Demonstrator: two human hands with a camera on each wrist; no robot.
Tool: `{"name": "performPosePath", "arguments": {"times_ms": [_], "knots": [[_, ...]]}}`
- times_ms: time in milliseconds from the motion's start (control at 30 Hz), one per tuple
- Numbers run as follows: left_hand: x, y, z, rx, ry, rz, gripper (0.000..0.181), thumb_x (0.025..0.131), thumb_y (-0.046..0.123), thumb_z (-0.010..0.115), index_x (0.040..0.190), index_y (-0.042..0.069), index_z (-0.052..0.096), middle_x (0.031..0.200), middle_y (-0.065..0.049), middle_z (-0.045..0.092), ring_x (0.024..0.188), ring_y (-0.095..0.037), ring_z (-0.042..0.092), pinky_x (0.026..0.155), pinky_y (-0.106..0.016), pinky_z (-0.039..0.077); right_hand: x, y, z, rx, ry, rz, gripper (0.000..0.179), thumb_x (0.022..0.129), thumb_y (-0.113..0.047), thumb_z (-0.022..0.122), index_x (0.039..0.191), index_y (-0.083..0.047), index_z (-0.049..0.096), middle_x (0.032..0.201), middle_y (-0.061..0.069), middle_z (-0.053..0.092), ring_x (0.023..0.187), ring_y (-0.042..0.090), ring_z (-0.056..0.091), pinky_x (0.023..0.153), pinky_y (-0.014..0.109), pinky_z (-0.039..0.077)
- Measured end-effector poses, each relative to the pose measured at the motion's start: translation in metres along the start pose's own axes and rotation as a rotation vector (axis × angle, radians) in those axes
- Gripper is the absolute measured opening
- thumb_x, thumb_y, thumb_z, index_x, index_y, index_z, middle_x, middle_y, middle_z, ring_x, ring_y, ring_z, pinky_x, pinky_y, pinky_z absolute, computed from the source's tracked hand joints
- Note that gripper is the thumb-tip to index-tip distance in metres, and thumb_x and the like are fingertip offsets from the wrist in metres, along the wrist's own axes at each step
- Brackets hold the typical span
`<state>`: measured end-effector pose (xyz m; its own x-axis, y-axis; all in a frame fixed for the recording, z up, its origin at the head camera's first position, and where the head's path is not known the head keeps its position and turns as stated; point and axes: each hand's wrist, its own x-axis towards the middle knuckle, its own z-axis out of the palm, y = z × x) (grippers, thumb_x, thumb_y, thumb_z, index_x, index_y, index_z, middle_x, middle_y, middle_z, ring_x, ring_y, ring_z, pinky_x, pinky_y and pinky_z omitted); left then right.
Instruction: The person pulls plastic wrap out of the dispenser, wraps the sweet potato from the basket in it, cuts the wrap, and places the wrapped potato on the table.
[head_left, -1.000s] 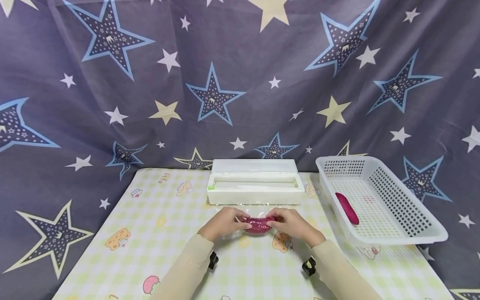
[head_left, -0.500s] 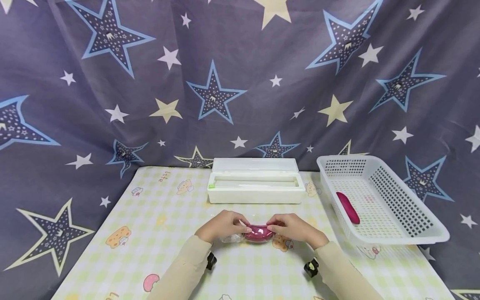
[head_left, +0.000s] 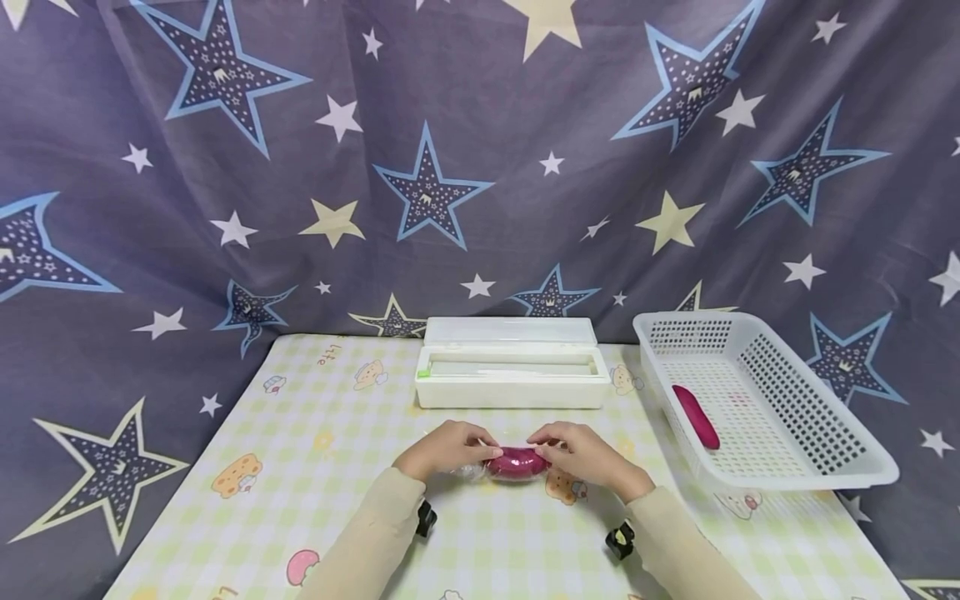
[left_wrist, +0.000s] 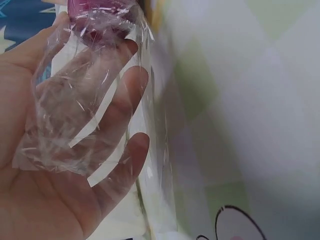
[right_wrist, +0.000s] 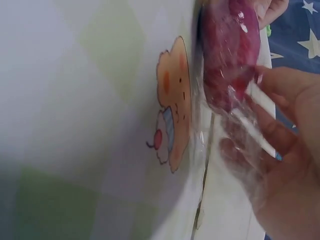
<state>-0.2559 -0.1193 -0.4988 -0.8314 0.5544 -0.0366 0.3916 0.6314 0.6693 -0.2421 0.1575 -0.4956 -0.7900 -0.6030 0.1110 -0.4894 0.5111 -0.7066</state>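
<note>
Left hand (head_left: pixel 447 450) and right hand (head_left: pixel 588 456), half-open, pinch a purple thing (head_left: pixel 517 464) in clear film (left_wrist: pixel 70 120) (shiny from here!), white box (head_left: pixel 513 394) by the desk's (head_left: pixel 510 550) far edge.

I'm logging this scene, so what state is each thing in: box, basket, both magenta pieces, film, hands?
White box: open, lid raised
Basket: upright
Second magenta piece: inside the basket, no film visible on it
Held magenta piece: covered in clear film
Clear film: crumpled, loose past both ends
Left hand: pinching one end
Right hand: pinching the other
</note>
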Motion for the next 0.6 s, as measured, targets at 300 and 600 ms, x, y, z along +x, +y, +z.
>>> {"name": "performPosePath", "arguments": {"times_ms": [300, 600], "knots": [[0.002, -0.001, 0.000, 0.002, 0.022, -0.037, 0.025, 0.098, 0.038, 0.064, 0.104, 0.017, 0.077, 0.094, 0.009, 0.071, 0.083, -0.008, 0.059, 0.077, -0.033, 0.050, 0.001, 0.001, 0.009, -0.087, -0.028, -0.037, 0.047, 0.085, -0.027, 0.083, 0.125, -0.013, 0.064, 0.118, -0.004, 0.063, 0.105, 0.014, 0.058, 0.091, 0.039, 0.051], [0.002, -0.006, 0.000, 0.010, 0.015, -0.019, 0.029, 0.100, 0.040, 0.061, 0.105, 0.016, 0.077, 0.094, 0.008, 0.072, 0.082, -0.009, 0.061, 0.077, -0.033, 0.051, 0.003, 0.003, 0.009, -0.039, -0.066, 0.004, 0.039, 0.088, -0.024, 0.080, 0.123, -0.017, 0.064, 0.113, -0.007, 0.064, 0.098, 0.011, 0.062, 0.083, 0.031, 0.055]]}}
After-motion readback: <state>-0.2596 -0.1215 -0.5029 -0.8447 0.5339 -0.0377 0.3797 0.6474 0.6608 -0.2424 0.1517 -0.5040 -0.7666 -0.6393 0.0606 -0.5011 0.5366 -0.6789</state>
